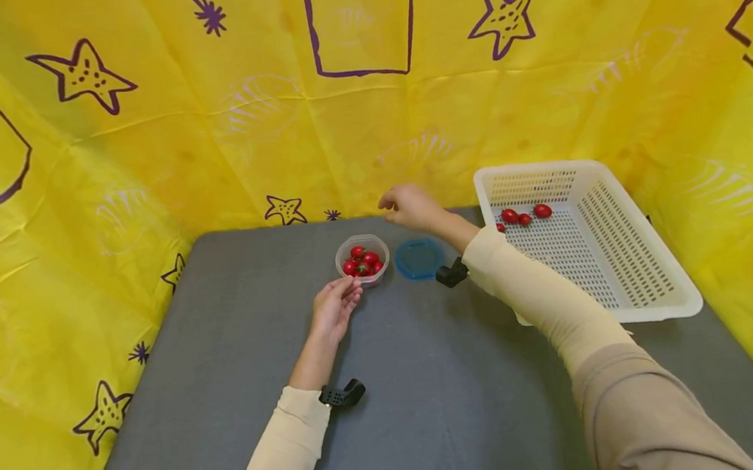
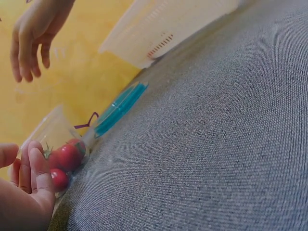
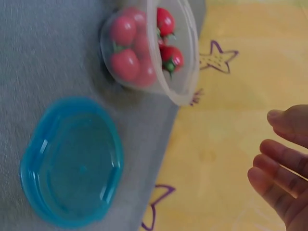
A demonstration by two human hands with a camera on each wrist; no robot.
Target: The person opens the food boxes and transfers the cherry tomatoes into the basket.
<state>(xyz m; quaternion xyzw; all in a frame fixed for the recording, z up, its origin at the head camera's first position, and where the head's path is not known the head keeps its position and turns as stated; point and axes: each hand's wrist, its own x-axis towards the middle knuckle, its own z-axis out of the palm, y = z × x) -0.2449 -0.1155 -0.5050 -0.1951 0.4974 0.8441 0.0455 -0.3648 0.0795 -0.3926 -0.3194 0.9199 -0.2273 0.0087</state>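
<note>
A small clear plastic container (image 1: 361, 239) holds several cherry tomatoes (image 3: 126, 64), some with green stems. My left hand (image 1: 336, 308) is at its near side, thumb at the rim and fingers (image 2: 42, 175) against the outer wall, lightly holding it. My right hand (image 1: 412, 207) hovers in the air behind a blue lid (image 1: 420, 259), its fingers loosely bent and nothing in them. The lid lies on the table just right of the container. In the right wrist view the thumb (image 3: 291, 124) and fingers are apart.
A white perforated basket (image 1: 649, 239) stands at the right, with several tomatoes (image 1: 542, 211) in its back left corner; the right forearm partly covers its left side. Grey cloth covers the table (image 1: 392, 400). A yellow patterned curtain (image 1: 354, 139) encloses the back and sides.
</note>
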